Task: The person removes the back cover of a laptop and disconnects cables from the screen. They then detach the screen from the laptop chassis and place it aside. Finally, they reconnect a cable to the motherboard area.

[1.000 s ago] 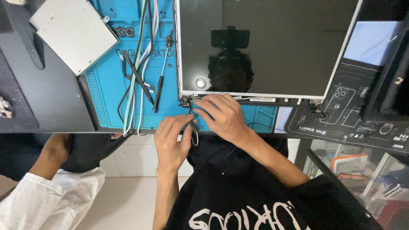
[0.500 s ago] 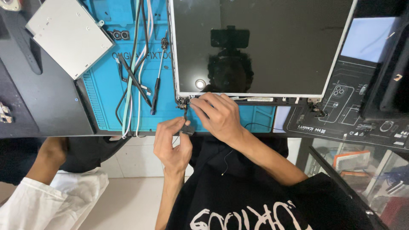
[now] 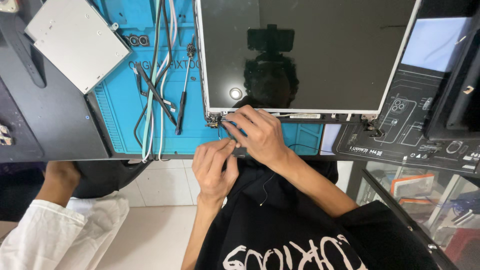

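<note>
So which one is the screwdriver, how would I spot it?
Find the bright blue mat on the dark table, left of the big black screen panel. Beside the bundle of cables lies the screwdriver, a thin, straight stick pointing up and down. Unlike the bendy cables, it is stiff, with a black handle and metal shaft.

We see a glossy black screen panel (image 3: 305,55) that mirrors the room, framed in thin pale metal. The blue mat (image 3: 120,107) beneath looks like matt, rubbery plastic. The flat drive (image 3: 77,42) shows dull brushed metal, the screwdriver (image 3: 183,85) a slim dark shaft, the cables (image 3: 160,75) smooth plastic sheathing, and the bench (image 3: 50,125) a matt dark surface.
</note>
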